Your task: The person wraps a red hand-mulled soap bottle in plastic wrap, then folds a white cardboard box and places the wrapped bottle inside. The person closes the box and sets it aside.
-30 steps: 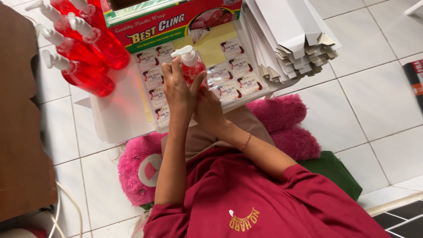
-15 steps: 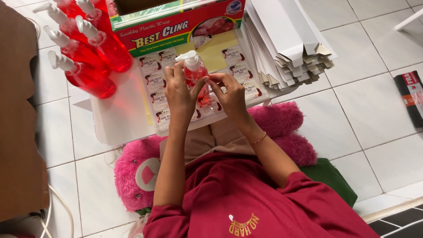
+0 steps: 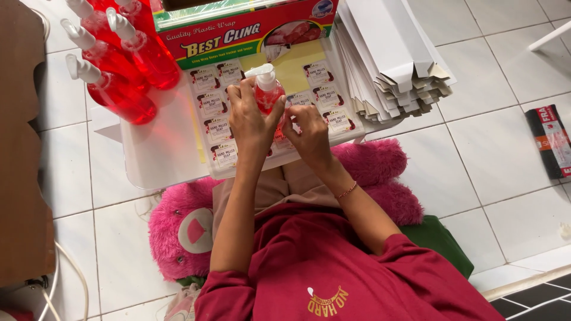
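Centre frame: left hand (image 3: 250,122) grips red pump bottle (image 3: 267,92) upright over label sheet (image 3: 217,128); right hand (image 3: 306,134) fingers pinched at bottle's side.

White tray (image 3: 160,160), red bottles (image 3: 119,95), label sheet (image 3: 217,128)

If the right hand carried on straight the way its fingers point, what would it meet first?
Probably the small red pump bottle in the left hand; the right hand fingers point up-left at it, almost touching, though depth is unclear.
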